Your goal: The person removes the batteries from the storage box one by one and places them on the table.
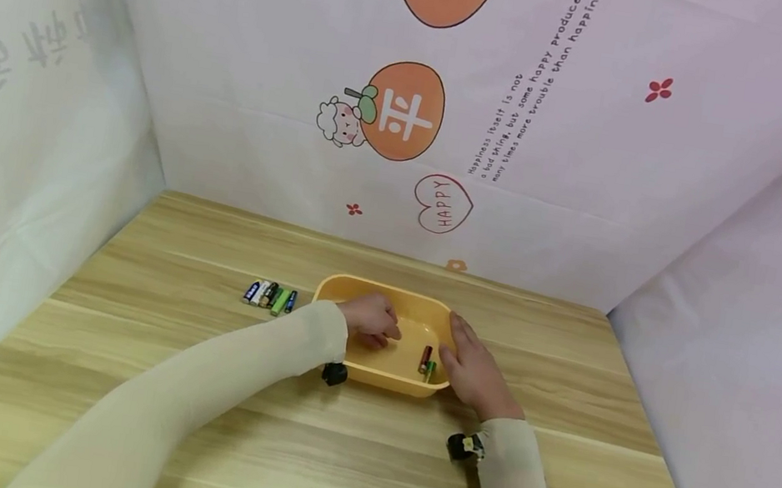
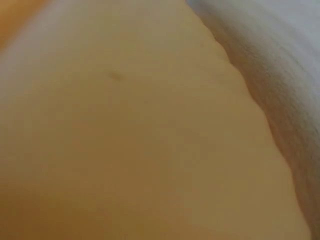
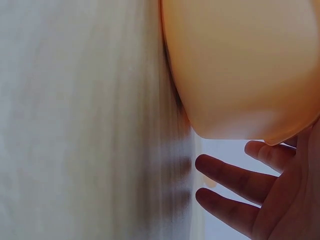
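Note:
A yellow plastic basin (image 1: 371, 376) stands on the wooden table. My left hand (image 1: 371, 317) reaches over its left side, fingers bent down inside; whether anything lies between them is hidden. My right hand (image 1: 478, 371) holds the basin's right end, thumb at the rim and the other fingers spread along the outside. From the right wrist view, the right fingers (image 3: 235, 180) stand apart beside the basin wall (image 3: 240, 65). Inside the basin, at its right end, lie a dark red battery (image 1: 425, 359) and a green battery (image 1: 429, 371). Blurred skin fills the left wrist view.
Left of the basin, several batteries (image 1: 269, 294) lie side by side in a row on the table (image 1: 299, 450). A printed white cloth (image 1: 536, 240) hangs behind the table, with cloth at both sides too. Small dark cameras (image 1: 334, 373) sit at the wrists.

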Demonstrator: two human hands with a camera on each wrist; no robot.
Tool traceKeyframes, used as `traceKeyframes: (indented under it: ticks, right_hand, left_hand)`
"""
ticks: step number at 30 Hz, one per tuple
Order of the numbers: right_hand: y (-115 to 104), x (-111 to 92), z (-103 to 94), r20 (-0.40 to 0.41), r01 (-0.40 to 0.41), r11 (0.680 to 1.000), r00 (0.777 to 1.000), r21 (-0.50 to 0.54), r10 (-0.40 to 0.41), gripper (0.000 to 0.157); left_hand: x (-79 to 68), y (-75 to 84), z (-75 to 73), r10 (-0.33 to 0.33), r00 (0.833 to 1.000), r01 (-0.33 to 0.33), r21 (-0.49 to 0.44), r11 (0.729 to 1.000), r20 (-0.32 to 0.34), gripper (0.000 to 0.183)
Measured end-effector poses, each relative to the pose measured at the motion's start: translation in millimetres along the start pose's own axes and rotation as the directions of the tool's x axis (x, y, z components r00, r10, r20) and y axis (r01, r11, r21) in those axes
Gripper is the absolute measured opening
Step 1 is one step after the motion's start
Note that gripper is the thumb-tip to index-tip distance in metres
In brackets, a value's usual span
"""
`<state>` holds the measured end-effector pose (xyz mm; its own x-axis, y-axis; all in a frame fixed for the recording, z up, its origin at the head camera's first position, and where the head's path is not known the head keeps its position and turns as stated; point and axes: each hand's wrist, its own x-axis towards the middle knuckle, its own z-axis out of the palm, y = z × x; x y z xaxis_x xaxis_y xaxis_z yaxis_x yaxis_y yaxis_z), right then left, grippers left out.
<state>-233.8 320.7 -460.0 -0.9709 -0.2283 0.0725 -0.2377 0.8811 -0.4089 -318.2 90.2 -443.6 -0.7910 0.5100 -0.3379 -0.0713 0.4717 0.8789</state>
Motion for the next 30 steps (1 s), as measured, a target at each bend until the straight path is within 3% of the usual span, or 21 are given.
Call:
traceKeyframes:
  ticks: [8, 15, 30]
  right_hand:
    - [1, -1, -1.6, 0.003, -0.012, 1.000, 1.000, 0.003, 0.012, 0.062]
    - [0, -1, -2.1, 0.006, -0.014, 1.000, 1.000, 0.000, 0.014, 0.063]
    - [-1, 0, -0.6, -0.008, -0.008, 1.000, 1.000, -0.011, 0.008, 0.062]
  left_hand:
    - [4.5, 1.7, 6.3, -0.015, 1.000, 0.016, -0.031, 0.999, 0.025, 0.012]
    - [2.9, 6.8, 13.0, -0.001, 0.999, 0.002, -0.023, 1.000, 0.043, 0.008]
    - [6.1, 11.0, 28.2, -0.001, 0.998, 0.005, -0.064, 0.998, 0.068, 0.033]
